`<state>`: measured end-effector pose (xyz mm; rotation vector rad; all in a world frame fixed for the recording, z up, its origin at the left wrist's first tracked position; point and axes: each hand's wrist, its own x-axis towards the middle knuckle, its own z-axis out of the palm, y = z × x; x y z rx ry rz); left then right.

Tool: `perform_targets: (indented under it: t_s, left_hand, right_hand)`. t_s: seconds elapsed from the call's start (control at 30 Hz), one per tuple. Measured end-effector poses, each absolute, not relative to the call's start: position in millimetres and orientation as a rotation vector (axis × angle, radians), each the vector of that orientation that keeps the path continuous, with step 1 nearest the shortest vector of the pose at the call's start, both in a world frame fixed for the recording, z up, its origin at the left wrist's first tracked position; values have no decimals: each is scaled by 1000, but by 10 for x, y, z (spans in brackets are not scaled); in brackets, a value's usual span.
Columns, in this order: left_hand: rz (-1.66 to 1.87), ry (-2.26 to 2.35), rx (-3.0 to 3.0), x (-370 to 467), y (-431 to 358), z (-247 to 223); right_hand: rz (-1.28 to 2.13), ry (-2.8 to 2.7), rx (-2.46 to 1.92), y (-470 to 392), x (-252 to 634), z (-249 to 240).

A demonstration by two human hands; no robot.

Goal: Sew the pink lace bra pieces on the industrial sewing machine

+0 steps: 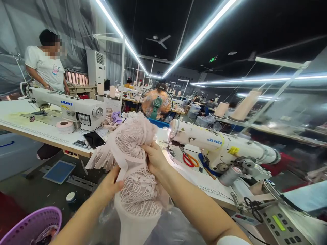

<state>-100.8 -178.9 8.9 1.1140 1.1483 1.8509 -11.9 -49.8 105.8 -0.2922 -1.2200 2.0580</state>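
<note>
A pale pink lace bra (138,170) hangs in front of me, its two patterned cups one above the other. My left hand (111,182) grips its left edge band, thumb over the fabric. My right hand (154,158) is closed on the fabric at the right side, between the cups; some of its fingertips are hidden behind the material. Strips of pale fabric (102,156) hang to the left of the upper cup. Just right of my right hand, a white sewing machine (212,139) stands with its lamp lit.
Scissors with red and orange handles (190,160) lie by the right machine. Another sewing machine (63,103), a tape roll (65,127) and a black phone (94,139) are on the left table. A person (48,64) stands behind it. A fan (156,103) is ahead; a purple basket (33,221) sits lower left.
</note>
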Motion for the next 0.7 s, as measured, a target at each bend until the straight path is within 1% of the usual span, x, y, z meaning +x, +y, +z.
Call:
perform_targets:
  t_s: [0.1,0.2,0.3,0.37,0.43,0.47,0.53,0.63,0.7]
  left_hand:
    - [1762,1256,1009,-810,-1669,135]
    - [1646,1119,865,-694,-1667,269]
    - [1444,964,698,-750,-1719,405]
    - [1369,927,627,-877,-1735,481]
    - [1329,936,644,-1065,-1715,600]
    - [1318,957,684,-1179,-1688,697]
    - [1355,1016,805,-1438,-1589,988]
    - [1533,1059,970,-1884,-1301,1579]
    - [1693,1066,1078,-2194,-1015,1907]
  right_hand:
    - [2088,-1198,-287,-441,-66,1119]
    - [2195,-1251,-404,-186,25,1069]
    - [2296,-1435,-663,27,63,835]
    - [2204,-1537,-731,75,5,675]
    - [2076,-1566,-681,88,-136,663]
    - [2011,-1567,-623,106,-234,747]
    - [1825,-1586,-413,208,-467,1108]
    - [1314,-1580,-74,574,-871,1913]
    - [935,-1620,8,907,-1153,2354]
